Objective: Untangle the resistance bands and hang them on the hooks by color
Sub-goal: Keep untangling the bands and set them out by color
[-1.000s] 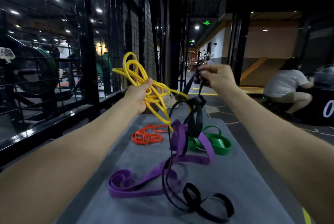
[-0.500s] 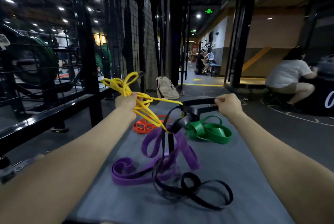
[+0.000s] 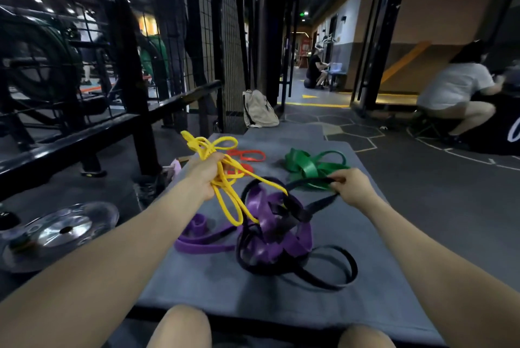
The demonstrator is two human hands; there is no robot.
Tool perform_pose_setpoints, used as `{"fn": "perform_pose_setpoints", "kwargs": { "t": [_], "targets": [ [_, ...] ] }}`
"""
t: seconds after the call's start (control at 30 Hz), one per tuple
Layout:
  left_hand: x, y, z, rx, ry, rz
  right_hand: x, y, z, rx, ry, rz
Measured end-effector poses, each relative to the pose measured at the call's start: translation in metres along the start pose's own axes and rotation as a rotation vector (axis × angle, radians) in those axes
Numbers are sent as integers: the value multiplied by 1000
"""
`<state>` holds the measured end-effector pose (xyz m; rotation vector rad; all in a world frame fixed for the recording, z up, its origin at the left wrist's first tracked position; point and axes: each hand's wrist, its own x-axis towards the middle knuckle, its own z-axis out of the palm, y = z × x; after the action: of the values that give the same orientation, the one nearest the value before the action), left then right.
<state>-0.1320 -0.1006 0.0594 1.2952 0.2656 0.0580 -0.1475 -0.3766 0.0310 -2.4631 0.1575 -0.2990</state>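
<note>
1. Your left hand (image 3: 206, 172) is clenched around a bunch of the yellow band (image 3: 225, 179), held above the mat (image 3: 365, 277). Yellow loops stick out past your fist toward 11 o'clock and hang down toward 5 o'clock, the lowest loop reaching the purple band (image 3: 270, 246).
2. Your right hand (image 3: 351, 187) pinches a strand of the black band (image 3: 315, 181) between thumb and fingers, lifted just above the mat at 2 o'clock from the tangle.
3. The black band runs from your right hand down into a knot with the purple band at the centre of the mat. More black loops lie flat at 5 o'clock from the knot; a purple tail stretches out toward 8 o'clock.
4. The green band (image 3: 309, 167) lies bunched on the mat's far side, at 1 o'clock from the tangle, just beyond your right hand.
5. The orange band (image 3: 247, 155) lies at the far end of the mat at 12 o'clock, partly hidden behind your left hand.
6. No containers are in view. A beige bag (image 3: 259, 110) stands on the floor beyond the mat, against a black wire-mesh wall (image 3: 230, 38).
7. The grey mat lies on a dark gym floor. A shiny round disc (image 3: 62, 229) sits on the floor at 9 o'clock.
8. A person in a white shirt (image 3: 455, 89) crouches at 2 o'clock, well away.
</note>
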Motion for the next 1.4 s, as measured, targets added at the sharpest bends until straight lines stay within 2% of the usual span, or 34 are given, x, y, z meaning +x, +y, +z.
{"fn": "perform_pose_setpoints", "kwargs": {
  "t": [0.1,0.23,0.3,0.43,0.5,0.57,0.63,0.77,0.9,1.07,1.2,1.4],
  "targets": [
    [0,-14,7,16,-47,-7,-5,-1,4,-60,-44,-52],
    [1,-28,20,22,-94,-38,-25,-33,18,40,49,-281],
    [1,-31,26,26,-90,-23,-40,-48,31,59,-27,-392],
    [1,-32,30,34,-96,-12,-48,-49,63,-71,-207,-362],
    [3,-32,28,55,-93,-4,-42,-43,70,-209,-176,-342],
    [6,-32,23,56,-81,-4,-38,-39,69,-309,-32,-322],
    [10,-35,17,21,-72,-27,-38,-41,66,-291,42,-366],
    [21,-44,16,-62,-12,-63,-43,-53,84,-274,-122,-541],
    [35,-50,24,-127,44,-85,-40,-63,103,-374,-273,-327],
    [54,-54,26,-158,52,-95,-25,-68,120,-257,-387,-161],
    [64,-45,17,-200,103,-69,-11,-52,103,-275,-294,-225],
    [73,-9,8,-215,234,7,-9,-26,30,145,57,-183]
  ]
}}
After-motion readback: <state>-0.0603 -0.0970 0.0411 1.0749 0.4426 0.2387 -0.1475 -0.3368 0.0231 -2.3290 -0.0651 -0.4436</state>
